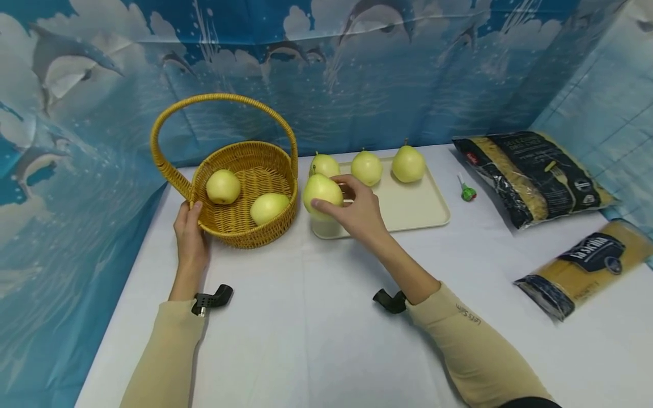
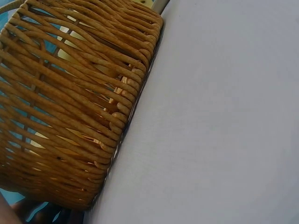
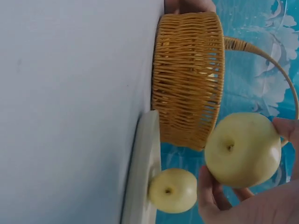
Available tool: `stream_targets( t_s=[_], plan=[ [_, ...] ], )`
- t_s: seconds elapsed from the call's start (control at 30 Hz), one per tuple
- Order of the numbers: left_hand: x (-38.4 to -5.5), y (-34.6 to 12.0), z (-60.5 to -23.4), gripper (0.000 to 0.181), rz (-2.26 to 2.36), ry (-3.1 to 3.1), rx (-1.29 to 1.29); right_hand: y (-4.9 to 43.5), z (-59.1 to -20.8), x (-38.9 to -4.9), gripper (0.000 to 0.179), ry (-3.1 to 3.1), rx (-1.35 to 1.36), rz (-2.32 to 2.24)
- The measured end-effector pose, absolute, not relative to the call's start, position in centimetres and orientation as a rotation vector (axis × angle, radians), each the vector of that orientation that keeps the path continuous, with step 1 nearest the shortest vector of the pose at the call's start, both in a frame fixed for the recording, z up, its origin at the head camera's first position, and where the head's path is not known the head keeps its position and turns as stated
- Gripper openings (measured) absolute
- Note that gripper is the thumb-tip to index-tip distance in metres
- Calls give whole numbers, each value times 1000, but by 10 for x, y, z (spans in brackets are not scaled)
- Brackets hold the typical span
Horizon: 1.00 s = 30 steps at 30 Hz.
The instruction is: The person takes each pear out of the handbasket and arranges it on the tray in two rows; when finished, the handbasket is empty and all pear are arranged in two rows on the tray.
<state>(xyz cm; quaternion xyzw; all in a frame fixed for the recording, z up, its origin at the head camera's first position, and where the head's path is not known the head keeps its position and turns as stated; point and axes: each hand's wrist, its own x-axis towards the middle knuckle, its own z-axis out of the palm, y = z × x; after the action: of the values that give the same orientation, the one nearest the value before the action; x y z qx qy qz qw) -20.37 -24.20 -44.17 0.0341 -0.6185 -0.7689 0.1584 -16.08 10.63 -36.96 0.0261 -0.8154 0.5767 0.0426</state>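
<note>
Pear (image 1: 322, 194), smooth and yellow-green, is raised near the round woven basket (image 1: 255, 238), clamped by the right hand's (image 1: 361, 211) fingers. The left hand (image 1: 191, 238) touches the basket's wall; I cannot tell whether its fingers grip. The tan sleeve's (image 1: 471, 340) lettering includes "Lets"; the glossy packet's (image 1: 594, 267) label is unclear.

found head view bright and evenly lit; noted soft shadows beside right sleeve (image 1: 471, 348) and black pasta bag (image 1: 541, 175). recorded wrist views dimmer, greyer, with light piercing woven basket (image 2: 79, 102).
</note>
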Motion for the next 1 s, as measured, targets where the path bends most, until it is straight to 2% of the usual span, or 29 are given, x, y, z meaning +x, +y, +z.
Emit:
stream_targets(
  t_s=[0.47,0.7,1.0],
  plan=[
    [-204,-242,-441,47,-2178,-1778,89,114,-381,-169,72,-2819,-132,1550],
    [-205,-243,-440,47,-2171,-1786,90,121,-380,-172,61,-2862,-130,1573],
    [-203,-242,-441,47,-2184,-1782,113,126,-385,-174,57,-2855,-45,1615]
  ],
)
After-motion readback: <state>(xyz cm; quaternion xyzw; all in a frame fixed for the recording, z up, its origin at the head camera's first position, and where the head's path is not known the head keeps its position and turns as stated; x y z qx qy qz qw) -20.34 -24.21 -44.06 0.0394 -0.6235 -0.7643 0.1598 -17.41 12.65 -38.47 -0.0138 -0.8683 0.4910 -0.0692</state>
